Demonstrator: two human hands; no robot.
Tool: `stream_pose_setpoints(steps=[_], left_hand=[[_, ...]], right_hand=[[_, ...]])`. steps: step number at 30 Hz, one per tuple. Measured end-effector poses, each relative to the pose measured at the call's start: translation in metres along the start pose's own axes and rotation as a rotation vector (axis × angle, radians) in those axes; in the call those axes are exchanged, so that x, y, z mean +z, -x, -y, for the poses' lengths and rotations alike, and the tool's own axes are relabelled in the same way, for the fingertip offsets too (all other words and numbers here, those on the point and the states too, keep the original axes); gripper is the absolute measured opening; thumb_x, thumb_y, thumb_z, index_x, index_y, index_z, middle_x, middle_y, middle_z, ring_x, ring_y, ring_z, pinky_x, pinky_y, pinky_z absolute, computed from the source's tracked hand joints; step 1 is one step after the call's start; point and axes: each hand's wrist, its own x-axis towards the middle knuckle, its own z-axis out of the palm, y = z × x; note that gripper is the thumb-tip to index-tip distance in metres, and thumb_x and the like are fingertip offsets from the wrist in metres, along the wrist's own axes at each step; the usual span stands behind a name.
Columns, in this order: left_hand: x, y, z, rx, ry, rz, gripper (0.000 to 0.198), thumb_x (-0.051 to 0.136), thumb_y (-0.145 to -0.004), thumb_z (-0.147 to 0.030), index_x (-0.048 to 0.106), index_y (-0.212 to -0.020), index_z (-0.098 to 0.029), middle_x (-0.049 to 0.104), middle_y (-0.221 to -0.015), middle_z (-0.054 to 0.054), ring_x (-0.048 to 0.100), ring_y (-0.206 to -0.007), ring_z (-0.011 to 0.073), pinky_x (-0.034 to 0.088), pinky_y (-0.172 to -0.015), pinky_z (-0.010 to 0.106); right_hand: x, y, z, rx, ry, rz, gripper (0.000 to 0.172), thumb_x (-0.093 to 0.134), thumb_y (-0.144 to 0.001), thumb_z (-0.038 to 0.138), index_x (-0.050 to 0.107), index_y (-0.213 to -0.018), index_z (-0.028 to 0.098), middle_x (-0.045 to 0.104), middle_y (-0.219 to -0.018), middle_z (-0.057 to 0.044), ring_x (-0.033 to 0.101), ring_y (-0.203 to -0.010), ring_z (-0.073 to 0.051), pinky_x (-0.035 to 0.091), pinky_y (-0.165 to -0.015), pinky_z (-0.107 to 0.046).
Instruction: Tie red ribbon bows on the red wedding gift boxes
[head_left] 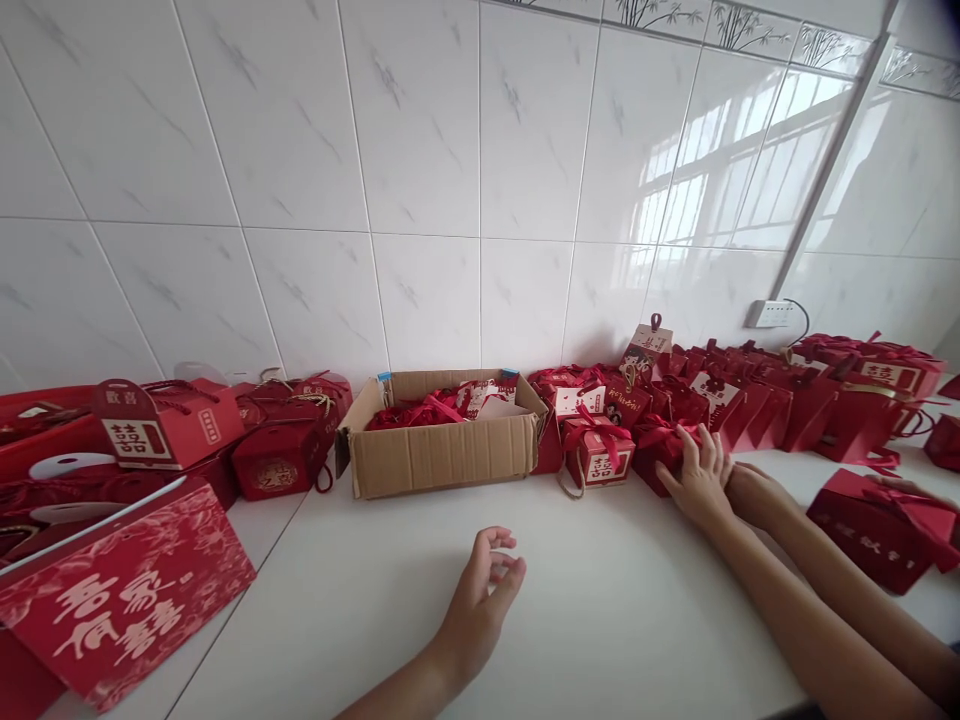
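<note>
Above the white table, my left hand (480, 595) is raised with its fingers loosely bent and apart, and nothing is in it. My right hand (699, 478) reaches out to the right, its fingers and thumb around a small red gift box (651, 460) with a ribbon on top. Part of that box is hidden under the fingers. Just left of it stands a red and white gift box (602, 462) tied with a red bow. A cardboard box (442, 462) holding red ribbons and printed cards is straight ahead.
A co-worker's hand (754, 492) is beside my right hand; another hand at the right edge touches a red box (877, 530). Many red gift boxes (750, 410) line the tiled wall. Left are a house-shaped box (180, 425) and a red printed bag (135, 600).
</note>
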Motion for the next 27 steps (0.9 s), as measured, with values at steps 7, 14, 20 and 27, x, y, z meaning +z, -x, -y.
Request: stream_pose_setpoints(steps=[7,14,20,27], left_hand=[[0.000,0.000,-0.003,-0.002,-0.011,0.014,0.038,0.044,-0.087,-0.051,0.037,-0.112,-0.023,0.041,-0.126,0.011,0.046,-0.104,0.0206,0.036,-0.094,0.037],[0.000,0.000,0.001,0.019,-0.004,0.015,0.036,0.044,-0.088,-0.049,0.036,-0.111,-0.022,0.042,-0.125,0.010,0.046,-0.104,0.0198,0.036,-0.094,0.036],[0.000,0.002,-0.002,0.024,-0.014,0.025,0.033,0.044,-0.089,-0.047,0.038,-0.109,-0.022,0.042,-0.124,0.010,0.046,-0.102,0.0193,0.037,-0.094,0.037],[0.000,0.000,0.004,0.030,-0.027,0.011,0.031,0.043,-0.090,-0.047,0.038,-0.112,-0.025,0.042,-0.126,0.009,0.047,-0.103,0.0189,0.041,-0.091,0.037]], right_hand=[[-0.016,0.008,0.069,-0.245,0.056,-0.256,0.059,0.047,-0.086,0.047,0.031,-0.138,0.024,0.014,-0.148,-0.015,0.014,-0.139,-0.040,0.011,-0.107,-0.063],[0.018,-0.001,0.123,-0.095,-0.063,-0.106,0.054,0.050,-0.085,0.048,0.045,-0.130,0.020,0.015,-0.148,-0.015,0.010,-0.138,-0.039,0.026,-0.105,-0.057],[0.025,0.001,0.118,-0.026,-0.084,-0.056,0.050,0.052,-0.082,0.047,0.054,-0.124,0.020,0.040,-0.136,-0.013,0.033,-0.124,-0.033,0.038,-0.098,-0.049],[0.001,0.006,0.120,0.081,-0.054,-0.011,0.050,0.054,-0.080,0.048,0.055,-0.124,0.024,0.049,-0.130,-0.012,0.038,-0.120,-0.035,0.044,-0.085,-0.053]])
